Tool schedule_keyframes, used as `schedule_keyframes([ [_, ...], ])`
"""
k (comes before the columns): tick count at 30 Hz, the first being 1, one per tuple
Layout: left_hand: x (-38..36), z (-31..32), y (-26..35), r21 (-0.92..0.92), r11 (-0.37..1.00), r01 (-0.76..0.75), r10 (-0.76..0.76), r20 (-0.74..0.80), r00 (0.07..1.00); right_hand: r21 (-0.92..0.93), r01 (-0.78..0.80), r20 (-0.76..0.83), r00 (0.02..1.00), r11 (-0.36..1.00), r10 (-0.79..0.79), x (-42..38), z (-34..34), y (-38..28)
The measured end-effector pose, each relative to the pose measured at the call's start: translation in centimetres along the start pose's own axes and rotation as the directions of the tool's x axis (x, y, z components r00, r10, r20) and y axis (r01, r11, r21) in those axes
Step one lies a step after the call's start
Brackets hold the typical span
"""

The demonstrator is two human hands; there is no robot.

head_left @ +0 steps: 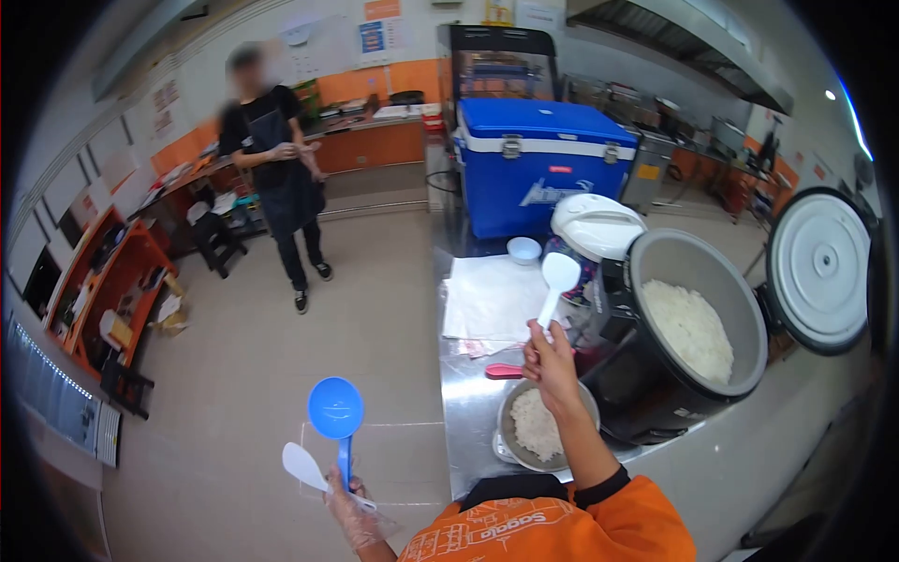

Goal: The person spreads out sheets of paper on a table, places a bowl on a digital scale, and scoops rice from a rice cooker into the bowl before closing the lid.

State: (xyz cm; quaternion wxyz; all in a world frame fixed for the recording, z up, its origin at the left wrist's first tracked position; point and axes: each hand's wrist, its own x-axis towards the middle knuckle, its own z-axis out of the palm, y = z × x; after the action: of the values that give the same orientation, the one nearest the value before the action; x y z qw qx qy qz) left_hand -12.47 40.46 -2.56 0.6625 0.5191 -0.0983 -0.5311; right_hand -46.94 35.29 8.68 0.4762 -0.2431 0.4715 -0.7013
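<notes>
My left hand (356, 510), in a clear plastic glove, is closed around the handles of a blue ladle (335, 408) and a white rice paddle (302, 465), held out over the floor. My right hand (552, 365) grips another white rice paddle (560, 274), blade up, above the steel table. Below that hand sits a metal bowl (592, 403) of rice, partly hidden by my forearm. A pink-handled utensil (506, 372) lies beside the bowl. To the right, a large black rice cooker (646, 398) stands open with white rice (688, 330) inside.
The cooker's round lid (819, 272) hangs open at the right. White paper sheets (492, 298), a small bowl (523, 249), a white-lidded container (599, 225) and a blue cooler box (548, 169) occupy the steel table (459, 412). A person in an apron (276, 155) stands across the room.
</notes>
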Motion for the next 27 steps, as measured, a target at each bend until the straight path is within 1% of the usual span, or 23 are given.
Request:
schedule_keyframes([
  [3, 0.5, 0.5, -0.1, 0.004, 1.000, 0.015, -0.015, 0.058, 0.998, 0.011, -0.013, -0.027, 1.000, 1.000, 0.013, 0.2, -0.2, -0.6],
  [4, -0.3, 1.0, 0.6, 0.015, 1.000, 0.026, -0.026, 0.062, 0.998, 0.020, -0.034, -0.033, 0.999, 0.999, 0.035, -0.1, -0.3, -0.5],
  [5, -1.2, 1.3, 1.2, 0.077, 0.994, 0.077, -0.081, 0.049, 0.996, 0.002, -0.010, -0.056, 0.998, 1.000, 0.010, -0.1, -0.4, -0.4],
  [6, -1.6, 0.1, 0.8, 0.090, 0.993, 0.075, -0.079, 0.037, 0.996, 0.012, -0.013, -0.024, 1.000, 1.000, 0.013, 0.2, -0.7, -0.3],
  [8, 0.5, 0.8, -0.2, 0.042, 0.999, 0.010, -0.013, 0.068, 0.998, -0.017, -0.037, -0.060, 0.998, 0.999, 0.036, 1.2, -0.9, -0.4],
  [11, -1.0, 2.4, 1.1, 0.126, 0.991, 0.050, -0.059, 0.068, 0.996, -0.037, -0.027, -0.085, 0.996, 0.999, 0.024, 3.9, -1.0, -0.4],
  [14, -1.5, 3.2, 1.3, 0.108, 0.994, -0.004, -0.004, 0.073, 0.997, -0.053, 0.019, -0.173, 0.985, 0.998, -0.028, 8.2, -1.4, -0.2],
  [16, -1.8, 3.2, 1.5, 0.105, 0.994, -0.025, 0.018, 0.070, 0.997, -0.086, 0.091, -0.245, 0.963, 0.992, -0.110, 10.9, -2.0, 0.0],
  [17, -2.0, 3.2, 1.5, 0.105, 0.994, -0.033, 0.026, 0.069, 0.997, -0.065, 0.119, -0.269, 0.954, 0.991, -0.132, 12.3, -2.6, 0.1],
  [20, -2.1, 1.4, 1.9, 0.169, 0.985, 0.019, -0.036, 0.102, 0.994, -0.058, 0.205, -0.346, 0.914, 0.977, -0.213, 15.1, -4.1, 0.9],
  [21, -2.0, 1.1, 1.8, 0.157, 0.988, -0.004, -0.008, 0.077, 0.997, -0.065, 0.239, -0.366, 0.897, 0.969, -0.246, 15.7, -4.2, 0.8],
  [23, -2.0, 0.8, 1.6, 0.129, 0.990, -0.056, 0.053, 0.020, 0.998, -0.017, 0.271, -0.402, 0.879, 0.962, -0.255, 16.9, -4.3, 0.6],
  [24, -2.3, 0.8, 1.8, 0.124, 0.990, -0.061, 0.060, 0.011, 0.998, 0.009, 0.284, -0.421, 0.871, 0.959, -0.254, 17.4, -4.4, 0.7],
  [27, -3.8, 1.1, 2.7, 0.110, 0.990, -0.083, 0.086, -0.027, 0.996, -0.037, 0.329, -0.493, 0.816, 0.944, -0.304, 19.9, -4.8, 0.8],
])
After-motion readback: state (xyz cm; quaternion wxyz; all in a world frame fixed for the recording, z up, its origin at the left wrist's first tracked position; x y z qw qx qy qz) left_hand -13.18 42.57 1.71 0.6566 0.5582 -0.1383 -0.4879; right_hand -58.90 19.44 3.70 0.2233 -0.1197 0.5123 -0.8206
